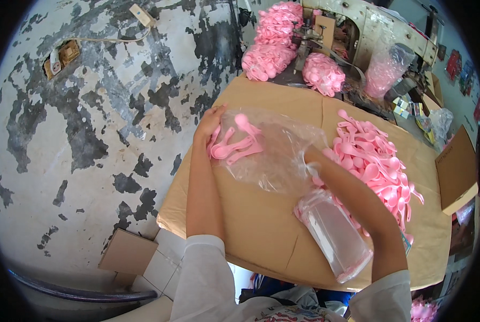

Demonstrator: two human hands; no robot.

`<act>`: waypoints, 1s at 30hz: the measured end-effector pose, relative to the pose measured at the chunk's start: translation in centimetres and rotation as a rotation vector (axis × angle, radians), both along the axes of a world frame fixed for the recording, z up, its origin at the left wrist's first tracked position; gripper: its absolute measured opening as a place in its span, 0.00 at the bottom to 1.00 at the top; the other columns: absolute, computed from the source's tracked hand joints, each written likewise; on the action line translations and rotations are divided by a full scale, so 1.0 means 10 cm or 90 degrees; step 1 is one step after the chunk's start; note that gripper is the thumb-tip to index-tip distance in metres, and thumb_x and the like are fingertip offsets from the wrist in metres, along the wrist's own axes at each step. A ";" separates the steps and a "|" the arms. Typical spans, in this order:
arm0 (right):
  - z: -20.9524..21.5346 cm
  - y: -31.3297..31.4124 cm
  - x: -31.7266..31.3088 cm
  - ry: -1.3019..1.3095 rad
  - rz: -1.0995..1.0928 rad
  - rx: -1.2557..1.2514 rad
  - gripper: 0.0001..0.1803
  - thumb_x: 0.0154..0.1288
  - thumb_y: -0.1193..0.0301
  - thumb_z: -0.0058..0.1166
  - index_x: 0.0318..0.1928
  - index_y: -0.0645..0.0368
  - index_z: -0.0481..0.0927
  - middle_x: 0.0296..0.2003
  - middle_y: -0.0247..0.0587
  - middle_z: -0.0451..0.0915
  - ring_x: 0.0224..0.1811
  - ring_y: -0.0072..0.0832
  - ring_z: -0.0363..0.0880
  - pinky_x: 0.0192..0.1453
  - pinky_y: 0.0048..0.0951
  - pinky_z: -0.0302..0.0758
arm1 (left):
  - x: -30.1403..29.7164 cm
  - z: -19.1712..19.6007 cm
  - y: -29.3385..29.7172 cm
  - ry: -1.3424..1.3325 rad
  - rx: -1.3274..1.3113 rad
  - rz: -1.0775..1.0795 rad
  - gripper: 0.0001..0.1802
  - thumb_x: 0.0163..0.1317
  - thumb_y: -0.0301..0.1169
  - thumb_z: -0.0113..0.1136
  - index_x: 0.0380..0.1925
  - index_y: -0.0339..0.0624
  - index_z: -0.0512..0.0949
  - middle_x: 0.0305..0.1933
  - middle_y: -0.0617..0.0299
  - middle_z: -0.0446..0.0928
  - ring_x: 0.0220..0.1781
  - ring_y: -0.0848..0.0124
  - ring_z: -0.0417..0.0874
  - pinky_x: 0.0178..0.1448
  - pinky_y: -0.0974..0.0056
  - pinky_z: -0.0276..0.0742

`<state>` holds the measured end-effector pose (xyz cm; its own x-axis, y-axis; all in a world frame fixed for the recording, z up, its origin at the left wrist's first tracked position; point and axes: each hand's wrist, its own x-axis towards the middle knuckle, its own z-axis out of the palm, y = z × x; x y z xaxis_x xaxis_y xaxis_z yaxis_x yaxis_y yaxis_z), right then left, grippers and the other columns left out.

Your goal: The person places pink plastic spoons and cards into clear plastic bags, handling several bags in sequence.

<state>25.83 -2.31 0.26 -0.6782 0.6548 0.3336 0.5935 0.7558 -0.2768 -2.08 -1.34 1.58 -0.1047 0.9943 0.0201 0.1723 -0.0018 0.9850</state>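
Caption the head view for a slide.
Left hand at a clear bag with pink spoons, a spoon pile at right.

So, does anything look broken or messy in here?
Yes, the wall on the left: its pale surface is broken up by ragged dark patches, so it looks worn. The brown wall fitting up there seems tilted. The pink spoons are loose, but heaped on the table, so they don't look spilled.

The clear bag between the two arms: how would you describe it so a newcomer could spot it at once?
Start at the brown table. Left of the pink heap, the clear bag spans from the left hand to the right forearm. Only a few pink spoons show at its left end, unlike the stuffed packs behind and the flat plastic stack nearer the person.
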 end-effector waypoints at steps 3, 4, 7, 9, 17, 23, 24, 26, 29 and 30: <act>0.38 -0.27 0.80 0.047 0.220 -0.024 0.24 0.66 0.65 0.53 0.59 0.62 0.72 0.49 0.56 0.79 0.49 0.46 0.79 0.55 0.42 0.73 | -0.08 -0.05 -0.06 0.039 0.064 0.052 0.23 0.69 0.48 0.56 0.43 0.35 0.80 0.36 0.65 0.77 0.39 0.76 0.74 0.47 0.68 0.70; 0.62 -0.44 0.97 0.060 0.290 -0.031 0.25 0.65 0.67 0.54 0.61 0.61 0.70 0.50 0.54 0.78 0.50 0.45 0.78 0.56 0.41 0.72 | -0.07 -0.06 -0.04 0.021 0.070 0.058 0.22 0.68 0.48 0.56 0.37 0.37 0.79 0.32 0.67 0.75 0.35 0.77 0.70 0.41 0.69 0.67; 1.52 -1.33 1.36 -0.060 -0.102 -0.121 0.23 0.62 0.68 0.58 0.57 0.61 0.75 0.49 0.54 0.79 0.50 0.45 0.77 0.57 0.41 0.71 | 0.08 -0.04 -0.11 -0.051 0.094 0.079 0.22 0.67 0.50 0.57 0.28 0.41 0.78 0.24 0.71 0.70 0.26 0.79 0.64 0.31 0.70 0.61; 1.76 -1.48 1.80 -0.079 -0.092 -0.005 0.22 0.61 0.68 0.59 0.55 0.60 0.77 0.49 0.53 0.79 0.50 0.44 0.77 0.56 0.41 0.71 | -0.06 -0.01 -0.06 -0.023 0.099 0.088 0.22 0.67 0.50 0.57 0.29 0.40 0.78 0.24 0.70 0.71 0.26 0.79 0.65 0.31 0.70 0.61; 0.89 -0.78 1.02 0.010 0.225 -0.064 0.19 0.58 0.74 0.61 0.51 0.60 0.78 0.52 0.47 0.76 0.57 0.42 0.73 0.62 0.41 0.69 | -0.16 -0.03 -0.17 0.033 0.066 0.090 0.24 0.68 0.49 0.55 0.37 0.34 0.80 0.29 0.66 0.76 0.31 0.77 0.71 0.37 0.69 0.68; 0.28 -0.14 -0.18 -0.030 0.244 0.045 0.19 0.58 0.70 0.60 0.51 0.60 0.78 0.52 0.50 0.76 0.56 0.46 0.74 0.60 0.44 0.70 | 0.19 0.25 -0.25 -0.039 0.056 0.024 0.31 0.70 0.53 0.51 0.51 0.31 0.76 0.45 0.60 0.77 0.45 0.73 0.73 0.54 0.69 0.69; 0.26 -0.16 -0.42 -0.068 0.239 0.051 0.20 0.58 0.70 0.60 0.51 0.60 0.78 0.53 0.50 0.76 0.55 0.47 0.74 0.59 0.44 0.71 | 0.12 0.23 -0.23 -0.070 0.019 -0.015 0.33 0.71 0.54 0.49 0.55 0.31 0.74 0.50 0.58 0.76 0.49 0.72 0.73 0.57 0.68 0.68; 0.26 -0.16 -0.57 -0.109 0.236 0.055 0.20 0.58 0.69 0.60 0.51 0.60 0.78 0.53 0.51 0.76 0.55 0.47 0.74 0.59 0.44 0.71 | 0.01 0.17 -0.19 -0.106 -0.020 -0.052 0.35 0.71 0.55 0.48 0.58 0.31 0.72 0.55 0.56 0.75 0.53 0.70 0.73 0.60 0.67 0.67; 0.29 -0.20 -0.42 -0.125 0.121 -0.170 0.22 0.58 0.66 0.61 0.52 0.60 0.76 0.48 0.54 0.77 0.50 0.50 0.76 0.55 0.46 0.72 | -0.03 0.20 -0.26 -0.089 -0.044 -0.020 0.35 0.72 0.55 0.45 0.62 0.32 0.69 0.58 0.56 0.74 0.57 0.69 0.72 0.63 0.67 0.66; 0.34 -0.25 -0.21 -0.105 0.141 -0.106 0.23 0.58 0.67 0.60 0.53 0.60 0.75 0.47 0.54 0.78 0.49 0.50 0.76 0.54 0.45 0.72 | -0.02 0.19 -0.29 -0.095 -0.047 -0.024 0.35 0.72 0.55 0.45 0.62 0.32 0.69 0.58 0.56 0.74 0.57 0.69 0.72 0.63 0.67 0.66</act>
